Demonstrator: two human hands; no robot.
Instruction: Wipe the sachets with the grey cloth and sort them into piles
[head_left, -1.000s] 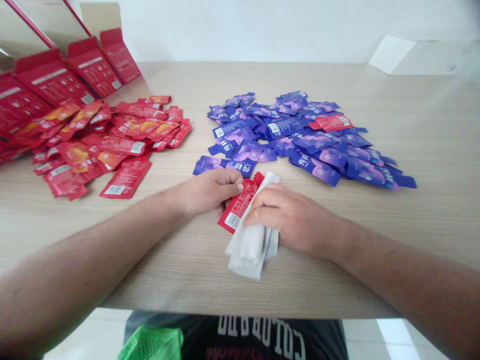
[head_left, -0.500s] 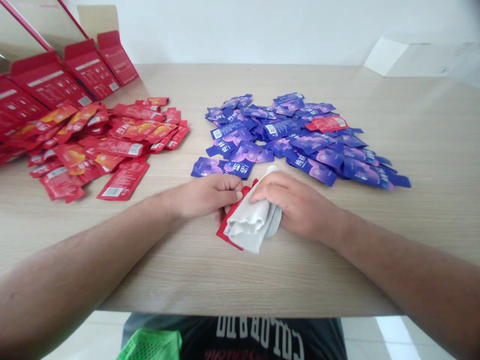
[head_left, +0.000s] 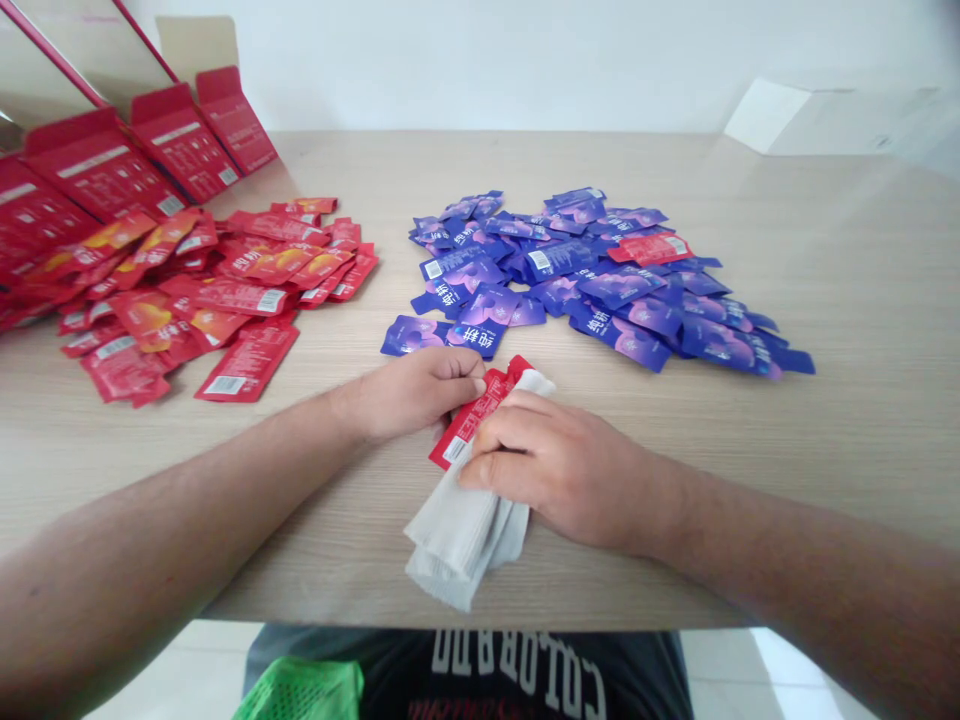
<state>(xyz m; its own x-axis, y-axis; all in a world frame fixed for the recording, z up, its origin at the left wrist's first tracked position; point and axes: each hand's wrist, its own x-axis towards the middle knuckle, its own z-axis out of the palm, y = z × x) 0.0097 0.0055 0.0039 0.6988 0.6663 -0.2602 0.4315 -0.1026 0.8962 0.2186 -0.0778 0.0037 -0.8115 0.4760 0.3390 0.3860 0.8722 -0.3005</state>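
Note:
My left hand (head_left: 431,392) pinches the edge of a red sachet (head_left: 469,420), which lies tilted near the table's front middle with its printed side and barcode up. My right hand (head_left: 551,465) is closed on a folded white ribbed cloth (head_left: 465,530), pressed over the sachet's right part. The cloth's loose end hangs toward the front edge. Just beyond my hands lies a pile of purple-blue sachets (head_left: 559,258) with one red sachet (head_left: 651,248) on top. At the left is a pile of red sachets (head_left: 232,292).
Red cartons (head_left: 105,165) with open flaps stand at the back left of the wooden table (head_left: 360,560). A white box (head_left: 814,120) lies at the back right against the wall. Below the front edge, a green basket (head_left: 304,690) shows beside my dark clothing.
My right hand and the cloth have moved down and toward the front edge, uncovering more of the red sachet. My left hand keeps its pinch in nearly the same place.

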